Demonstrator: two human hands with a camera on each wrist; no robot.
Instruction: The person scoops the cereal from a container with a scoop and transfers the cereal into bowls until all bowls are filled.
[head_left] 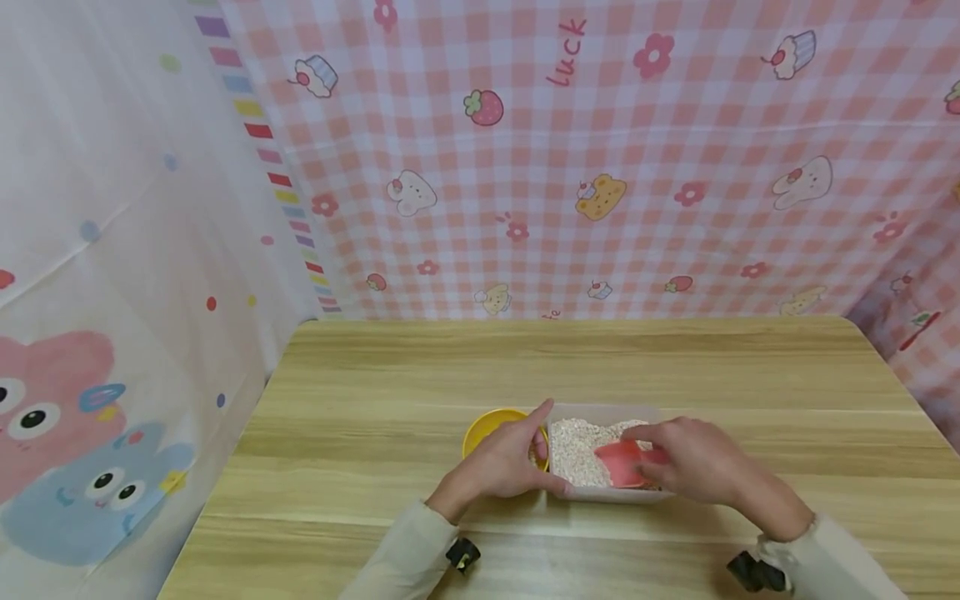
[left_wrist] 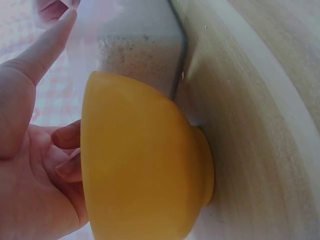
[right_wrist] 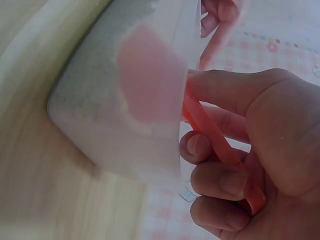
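Observation:
A clear plastic box (head_left: pixel 622 495) of pale oat-like flakes (head_left: pixel 581 450) stands on the table. My right hand (head_left: pixel 693 458) grips the handle of a red scoop (head_left: pixel 621 463), its fingers curled round it in the right wrist view. The scoop's blade (right_wrist: pixel 147 75) shows through the box wall, down among the flakes. My left hand (head_left: pixel 506 458) spans the box's left end, thumb at the near corner and a finger near the far one. Beside the box, a yellow bowl (left_wrist: pixel 135 150) sits partly beneath that hand, whose other fingers bend over the bowl's rim. Most of its inside is hidden.
The wood-grain table (head_left: pixel 360 467) extends on both sides of the box and behind it. A pink checked cloth (head_left: pixel 525 167) hangs along the table's back edge, and a white printed cloth (head_left: pixel 187 333) hangs at the left. Dark camera mounts (head_left: pixel 462 554) sit on both wrists.

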